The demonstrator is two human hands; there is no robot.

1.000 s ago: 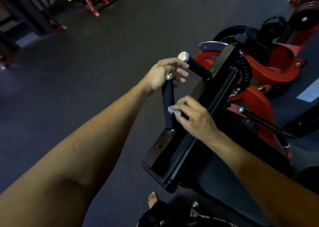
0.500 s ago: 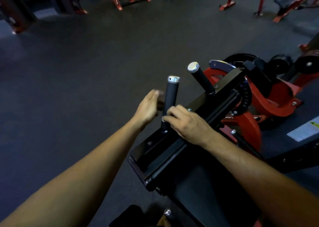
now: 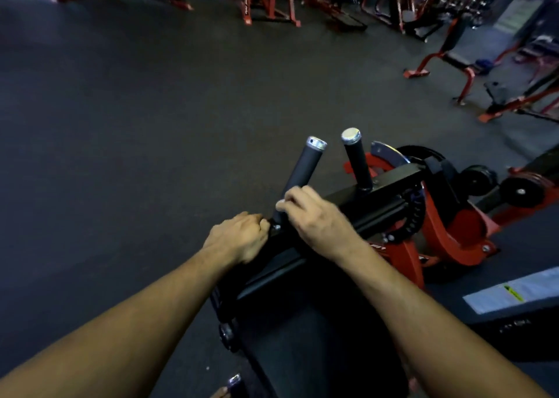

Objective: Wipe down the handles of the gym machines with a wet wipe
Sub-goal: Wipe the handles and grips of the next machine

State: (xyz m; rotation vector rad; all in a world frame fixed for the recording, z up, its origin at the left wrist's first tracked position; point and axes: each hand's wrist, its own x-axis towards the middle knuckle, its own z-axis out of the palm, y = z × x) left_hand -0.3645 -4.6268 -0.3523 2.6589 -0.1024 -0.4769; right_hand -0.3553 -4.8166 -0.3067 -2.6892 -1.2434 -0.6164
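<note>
The near handle (image 3: pixel 302 169) is matte black foam, silver-capped and tilted, with right hand (image 3: pixel 317 219) fingers clamped round its base, left hand (image 3: pixel 242 236) fingers curled beside it.

Nothing legible found. White label (image 3: pixel 514 295) with a yellow-green mark on the dark panel at lower right: print too small and blurred to make out. Pale lettering (image 3: pixel 378 247) on the red frame of the machine, below the black bar: smeared, unreadable. Faint marks (image 3: pixel 514 325) under the label: likewise unreadable.
</note>
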